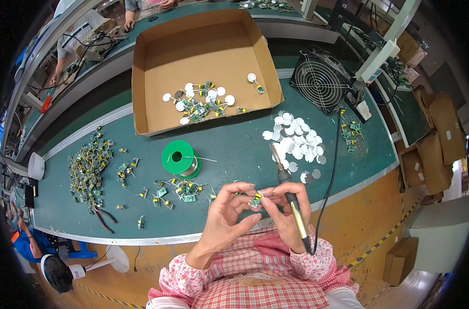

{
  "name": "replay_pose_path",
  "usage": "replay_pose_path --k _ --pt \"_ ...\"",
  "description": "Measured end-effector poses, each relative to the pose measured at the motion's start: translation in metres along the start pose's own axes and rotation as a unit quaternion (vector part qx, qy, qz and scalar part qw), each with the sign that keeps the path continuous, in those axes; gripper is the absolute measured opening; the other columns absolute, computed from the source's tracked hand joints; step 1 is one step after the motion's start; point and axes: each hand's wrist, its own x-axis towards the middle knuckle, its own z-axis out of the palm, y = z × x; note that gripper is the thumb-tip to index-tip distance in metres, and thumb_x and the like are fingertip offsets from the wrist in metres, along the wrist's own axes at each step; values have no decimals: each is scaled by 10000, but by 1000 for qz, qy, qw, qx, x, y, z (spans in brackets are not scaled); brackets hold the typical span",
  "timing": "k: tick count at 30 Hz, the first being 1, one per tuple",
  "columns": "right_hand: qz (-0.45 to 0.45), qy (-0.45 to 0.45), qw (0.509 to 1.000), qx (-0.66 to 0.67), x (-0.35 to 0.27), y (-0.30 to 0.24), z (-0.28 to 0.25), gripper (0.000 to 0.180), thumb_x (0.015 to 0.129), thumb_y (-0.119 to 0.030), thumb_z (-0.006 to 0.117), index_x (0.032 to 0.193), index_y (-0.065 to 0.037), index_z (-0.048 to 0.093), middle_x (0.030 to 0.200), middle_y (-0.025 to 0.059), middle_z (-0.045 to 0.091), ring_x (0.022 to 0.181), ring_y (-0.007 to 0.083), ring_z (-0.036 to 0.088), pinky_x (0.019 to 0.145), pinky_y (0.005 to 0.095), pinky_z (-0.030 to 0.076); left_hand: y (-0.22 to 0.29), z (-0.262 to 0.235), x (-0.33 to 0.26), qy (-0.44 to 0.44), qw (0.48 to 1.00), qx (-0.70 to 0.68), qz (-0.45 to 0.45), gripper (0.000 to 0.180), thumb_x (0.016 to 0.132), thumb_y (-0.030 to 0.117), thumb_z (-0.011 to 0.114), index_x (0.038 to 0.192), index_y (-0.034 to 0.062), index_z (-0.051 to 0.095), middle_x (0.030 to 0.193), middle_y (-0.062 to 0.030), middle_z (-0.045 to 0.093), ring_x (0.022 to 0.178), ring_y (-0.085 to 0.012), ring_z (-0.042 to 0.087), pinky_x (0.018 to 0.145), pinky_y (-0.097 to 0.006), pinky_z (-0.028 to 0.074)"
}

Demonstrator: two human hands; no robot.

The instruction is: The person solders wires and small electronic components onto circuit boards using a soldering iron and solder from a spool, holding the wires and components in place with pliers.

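Plainly, the left hand [225, 213] and right hand [287, 206] pinch one small green circuit board [255, 201] between their fingertips just in front of the green solder spool [180, 159], the right hand also gripping the soldering iron [291, 193] along its palm. I judge the upward-pointing tip could graze a finger or the board could slip, since the iron crowds that pinch. Behind the spool lies an open brown cardboard box [157, 67]; unlabelled brown cartons [440, 139] stack far to its right.
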Motion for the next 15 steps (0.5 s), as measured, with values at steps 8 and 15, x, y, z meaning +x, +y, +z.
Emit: replay_pose_path --k 8,15 --pt "-58 1 980 -189 0 -7 1 278 803 -1 693 1012 -11 511 890 123 664 815 180 684 694 267 557 -6 3 -9 56 902 400 153 340 755 -89 679 1047 -3 529 1129 -98 560 972 -168 593 860 -290 490" --pt "-75 13 971 -227 -6 -9 -5 221 815 8 675 987 -14 536 856 97 664 750 162 678 630 253 534 0 12 -7 79 960 263 50 276 787 -71 666 1035 -24 555 987 -98 626 961 -144 600 822 -270 507"
